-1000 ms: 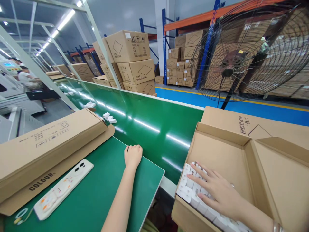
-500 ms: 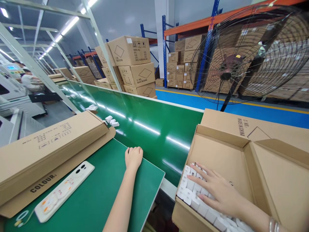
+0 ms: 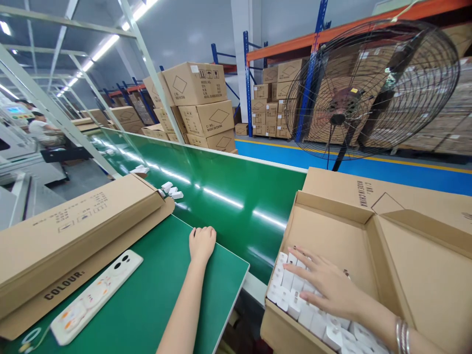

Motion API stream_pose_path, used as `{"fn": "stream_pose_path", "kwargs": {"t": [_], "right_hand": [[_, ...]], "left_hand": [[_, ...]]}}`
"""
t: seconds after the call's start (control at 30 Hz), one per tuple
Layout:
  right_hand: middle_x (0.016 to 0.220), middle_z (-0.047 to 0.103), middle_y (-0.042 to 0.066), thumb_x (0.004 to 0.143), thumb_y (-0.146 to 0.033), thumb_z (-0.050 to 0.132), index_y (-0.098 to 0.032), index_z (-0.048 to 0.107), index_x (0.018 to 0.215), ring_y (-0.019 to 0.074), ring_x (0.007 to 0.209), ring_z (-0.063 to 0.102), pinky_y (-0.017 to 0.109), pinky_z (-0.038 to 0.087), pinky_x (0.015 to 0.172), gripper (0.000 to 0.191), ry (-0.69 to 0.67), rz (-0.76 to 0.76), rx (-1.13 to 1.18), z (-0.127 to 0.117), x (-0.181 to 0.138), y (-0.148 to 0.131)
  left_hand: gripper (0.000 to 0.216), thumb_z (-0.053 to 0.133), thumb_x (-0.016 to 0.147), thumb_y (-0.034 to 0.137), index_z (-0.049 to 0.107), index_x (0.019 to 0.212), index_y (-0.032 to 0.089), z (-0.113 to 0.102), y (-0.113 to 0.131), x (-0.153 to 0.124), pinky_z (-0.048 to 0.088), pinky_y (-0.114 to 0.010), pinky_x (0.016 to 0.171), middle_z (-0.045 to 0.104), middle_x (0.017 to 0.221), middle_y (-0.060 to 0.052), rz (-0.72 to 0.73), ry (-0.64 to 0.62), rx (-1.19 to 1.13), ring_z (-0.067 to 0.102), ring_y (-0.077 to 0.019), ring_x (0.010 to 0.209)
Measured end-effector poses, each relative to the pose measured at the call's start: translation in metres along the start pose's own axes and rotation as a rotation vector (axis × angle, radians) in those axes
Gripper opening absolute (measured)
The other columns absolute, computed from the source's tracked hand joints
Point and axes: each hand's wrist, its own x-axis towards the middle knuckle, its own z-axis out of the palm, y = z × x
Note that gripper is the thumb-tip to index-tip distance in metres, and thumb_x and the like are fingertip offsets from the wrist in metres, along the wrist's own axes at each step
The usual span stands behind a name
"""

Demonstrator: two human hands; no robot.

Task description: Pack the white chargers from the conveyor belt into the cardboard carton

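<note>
My right hand (image 3: 328,287) lies with spread fingers over small white blocks (image 3: 309,314) that look like charger adapters. They fill the near left part of an open cardboard box (image 3: 332,216); the palm hides some of them. Metal bangles circle that wrist. My left hand (image 3: 202,244) rests at the far edge of the green tabletop (image 3: 162,290), its fingers curled over the edge and their tips hidden. To its left, a phone in a pale patterned case (image 3: 98,297) lies face down on the tabletop.
A long cardboard box (image 3: 77,221) stands on the left of the tabletop. Beyond runs a green conveyor belt (image 3: 221,182) with several loose white blocks (image 3: 172,191). A large black fan (image 3: 337,119) stands behind the open box. Stacked cartons (image 3: 199,98) and a seated person (image 3: 42,130) are farther off.
The view has shifted slightly. Under my right hand the white blocks sit a little differently, and the hand stays spread over them. My left hand keeps its place at the tabletop edge.
</note>
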Motion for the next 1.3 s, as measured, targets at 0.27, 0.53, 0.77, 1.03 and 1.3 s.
{"fn": "stream_pose_path", "kwargs": {"t": [0.27, 0.53, 0.77, 1.03, 1.3], "right_hand": [[0.145, 0.022, -0.010, 0.089, -0.052, 0.019, -0.044, 0.021, 0.136, 0.0246, 0.133, 0.017, 0.053, 0.023, 0.105, 0.047, 0.039, 0.076, 0.265, -0.008, 0.000, 0.000], [0.141, 0.033, -0.003, 0.086, -0.056, 0.009, -0.035, 0.033, 0.134, 0.0255, 0.130, 0.026, 0.053, 0.016, 0.106, 0.058, 0.162, 0.227, 0.657, -0.007, -0.007, -0.006], [0.141, 0.036, -0.001, 0.089, -0.051, 0.006, -0.034, 0.033, 0.134, 0.0223, 0.130, 0.027, 0.050, 0.022, 0.105, 0.056, 0.209, 0.344, 0.691, -0.021, -0.011, 0.013], [0.120, 0.057, 0.010, 0.080, -0.050, 0.038, -0.021, 0.058, 0.114, 0.0291, 0.112, 0.050, 0.047, 0.037, 0.098, 0.050, 0.070, 0.503, 0.240, 0.000, -0.026, 0.087], [0.094, 0.065, 0.007, 0.074, -0.059, 0.046, -0.023, 0.061, 0.102, 0.0251, 0.089, 0.059, 0.036, 0.048, 0.082, 0.048, 0.097, 0.522, 0.438, 0.007, -0.040, 0.076]], "left_hand": [[0.037, 0.026, 0.089, 0.021, 0.063, 0.088, 0.024, 0.001, -0.001, 0.000, 0.026, -0.038, 0.095, 0.064, 0.088, -0.004, 0.020, 0.000, 0.014, 0.051, -0.0201, 0.087], [0.040, 0.022, 0.090, 0.019, 0.058, 0.109, 0.023, 0.003, -0.004, 0.000, 0.026, -0.038, 0.096, 0.064, 0.093, -0.005, 0.043, -0.032, 0.014, 0.051, -0.0206, 0.088], [0.039, 0.022, 0.091, 0.023, 0.058, 0.106, 0.023, 0.003, -0.005, 0.001, 0.026, -0.038, 0.097, 0.065, 0.093, -0.005, 0.041, -0.041, -0.030, 0.052, -0.0201, 0.088], [0.039, 0.024, 0.090, 0.021, 0.058, 0.107, 0.025, -0.001, -0.005, -0.002, 0.026, -0.038, 0.097, 0.066, 0.093, -0.004, 0.031, -0.018, -0.061, 0.053, -0.0197, 0.089], [0.039, 0.023, 0.090, 0.021, 0.061, 0.101, 0.024, 0.001, -0.005, -0.001, 0.026, -0.038, 0.097, 0.066, 0.094, -0.004, 0.033, -0.016, -0.065, 0.053, -0.0197, 0.088]]}}
